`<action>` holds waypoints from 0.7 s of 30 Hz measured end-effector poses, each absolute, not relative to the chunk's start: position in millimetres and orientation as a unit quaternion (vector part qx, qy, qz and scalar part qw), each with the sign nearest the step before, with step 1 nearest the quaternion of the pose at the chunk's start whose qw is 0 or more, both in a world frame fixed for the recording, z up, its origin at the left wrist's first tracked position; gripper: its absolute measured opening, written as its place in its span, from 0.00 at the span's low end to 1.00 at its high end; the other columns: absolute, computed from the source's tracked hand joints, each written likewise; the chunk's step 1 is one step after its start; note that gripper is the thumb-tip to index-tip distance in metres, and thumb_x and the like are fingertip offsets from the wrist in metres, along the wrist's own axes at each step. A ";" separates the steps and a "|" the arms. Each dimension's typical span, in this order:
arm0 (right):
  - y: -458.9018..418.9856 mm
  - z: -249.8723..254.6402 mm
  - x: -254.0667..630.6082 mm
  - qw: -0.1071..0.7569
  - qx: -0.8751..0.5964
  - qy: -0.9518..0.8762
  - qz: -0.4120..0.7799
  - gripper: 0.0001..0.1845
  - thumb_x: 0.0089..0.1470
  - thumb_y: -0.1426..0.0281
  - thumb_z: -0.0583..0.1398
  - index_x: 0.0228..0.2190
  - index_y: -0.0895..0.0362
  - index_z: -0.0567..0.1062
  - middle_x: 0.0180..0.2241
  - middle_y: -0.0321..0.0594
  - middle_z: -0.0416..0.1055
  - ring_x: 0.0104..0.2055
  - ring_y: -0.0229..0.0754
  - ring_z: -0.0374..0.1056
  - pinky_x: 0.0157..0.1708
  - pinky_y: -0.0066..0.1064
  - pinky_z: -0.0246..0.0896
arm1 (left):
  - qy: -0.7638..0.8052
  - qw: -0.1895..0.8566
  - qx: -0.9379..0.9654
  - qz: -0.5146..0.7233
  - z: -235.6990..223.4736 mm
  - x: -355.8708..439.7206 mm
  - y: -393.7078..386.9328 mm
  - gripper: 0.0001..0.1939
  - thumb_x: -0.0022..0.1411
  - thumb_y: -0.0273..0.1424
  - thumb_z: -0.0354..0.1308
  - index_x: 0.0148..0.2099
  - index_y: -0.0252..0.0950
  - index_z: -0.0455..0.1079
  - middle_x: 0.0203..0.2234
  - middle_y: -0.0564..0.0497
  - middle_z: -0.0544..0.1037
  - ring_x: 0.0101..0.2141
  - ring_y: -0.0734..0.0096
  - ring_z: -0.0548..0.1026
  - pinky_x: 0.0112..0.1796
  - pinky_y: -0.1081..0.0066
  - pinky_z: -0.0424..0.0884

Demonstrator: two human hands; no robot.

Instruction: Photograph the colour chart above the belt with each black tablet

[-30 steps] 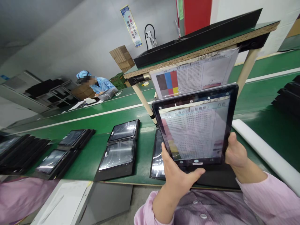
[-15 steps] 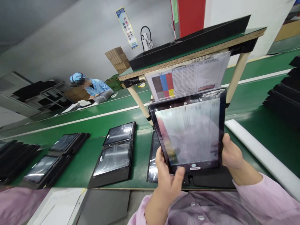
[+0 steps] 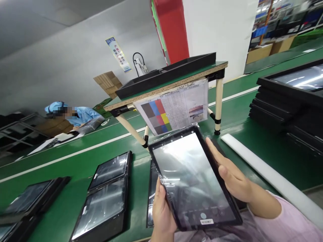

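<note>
A black tablet (image 3: pixel 190 174) with a lit screen and a small white barcode label at its lower edge is held in front of me, tilted. My left hand (image 3: pixel 163 208) grips its left edge near the bottom, thumb on the rim. Along the right edge lies my right hand (image 3: pixel 232 178), its fingers stretched and partly behind the tablet, so both hands carry it. Beyond the tablet's top edge hangs a printed chart (image 3: pixel 174 109) with colour blocks and text. Another tablet (image 3: pixel 151 195) lies on the green bench, partly hidden by the held one.
Black trays with tablets (image 3: pixel 103 201) lie to the left. A small raised shelf (image 3: pixel 166 84) carries a black tray. On the right are a white foam strip (image 3: pixel 267 178) and a stack of black trays (image 3: pixel 275 111). A co-worker (image 3: pixel 75 114) in blue sits far left.
The tablet has tipped back from facing the chart and turned, its screen now showing a brighter picture. My right hand has shifted up its edge, and my left thumb has left the screen's lower edge.
</note>
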State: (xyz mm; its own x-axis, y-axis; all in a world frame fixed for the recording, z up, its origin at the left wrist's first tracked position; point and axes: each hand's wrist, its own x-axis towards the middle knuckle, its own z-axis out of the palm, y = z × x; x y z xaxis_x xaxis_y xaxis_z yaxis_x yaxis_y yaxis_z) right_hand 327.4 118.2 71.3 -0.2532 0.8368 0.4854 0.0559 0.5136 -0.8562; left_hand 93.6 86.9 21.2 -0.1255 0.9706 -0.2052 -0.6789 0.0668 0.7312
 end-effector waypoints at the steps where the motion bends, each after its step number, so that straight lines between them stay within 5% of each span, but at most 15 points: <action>1: 119.8 72.3 330.7 0.514 -0.327 -0.708 0.358 0.36 0.69 0.50 0.45 0.70 0.50 0.45 0.70 0.35 0.41 0.71 0.49 0.40 0.69 0.46 0.42 | 0.365 0.638 0.200 0.647 17.6 93.9 86.9 0.21 0.58 0.40 0.68 0.55 0.51 0.77 0.47 0.50 0.83 0.48 0.56 0.81 0.57 0.55 0.71; 8: 123.7 66.2 348.3 0.499 -0.380 -0.746 0.223 0.32 0.70 0.59 0.47 0.70 0.47 0.43 0.70 0.34 0.44 0.71 0.47 0.44 0.68 0.44 0.47 | 0.420 0.620 0.174 0.639 10.9 107.5 85.1 0.21 0.52 0.43 0.72 0.50 0.51 0.79 0.44 0.49 0.84 0.43 0.57 0.83 0.56 0.53 0.71; 11: 127.6 52.7 361.5 0.465 -0.433 -0.742 0.212 0.33 0.69 0.55 0.48 0.70 0.48 0.47 0.70 0.35 0.46 0.71 0.50 0.46 0.69 0.47 0.45 | 0.446 0.618 0.160 0.627 16.9 118.6 83.0 0.22 0.48 0.43 0.74 0.47 0.48 0.80 0.44 0.47 0.84 0.42 0.56 0.83 0.54 0.52 0.73; 16: 136.7 24.4 381.0 0.505 -0.497 -0.654 0.265 0.43 0.65 0.42 0.40 0.71 0.48 0.35 0.70 0.41 0.49 0.69 0.55 0.52 0.66 0.54 0.51 | 0.471 0.670 0.134 0.558 27.8 148.5 98.4 0.33 0.54 0.42 0.71 0.61 0.43 0.71 0.49 0.43 0.82 0.47 0.53 0.81 0.54 0.49 0.73; 21: 134.5 8.1 379.1 0.407 -0.488 -0.733 0.244 0.32 0.68 0.47 0.42 0.63 0.44 0.67 0.68 0.39 0.56 0.69 0.56 0.53 0.66 0.57 0.51 | 0.524 0.688 0.108 0.489 21.0 164.2 117.7 0.32 0.60 0.38 0.65 0.65 0.39 0.66 0.55 0.40 0.78 0.54 0.53 0.77 0.58 0.52 0.68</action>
State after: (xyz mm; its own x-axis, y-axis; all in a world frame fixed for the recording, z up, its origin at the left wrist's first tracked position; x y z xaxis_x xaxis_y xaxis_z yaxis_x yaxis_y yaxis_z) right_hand 379.1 134.5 8.1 -0.1928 0.9137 0.3577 0.5168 0.4044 -0.7546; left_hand 164.2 117.7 21.0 -0.0286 0.7872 -0.6160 -0.5603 0.4978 0.6621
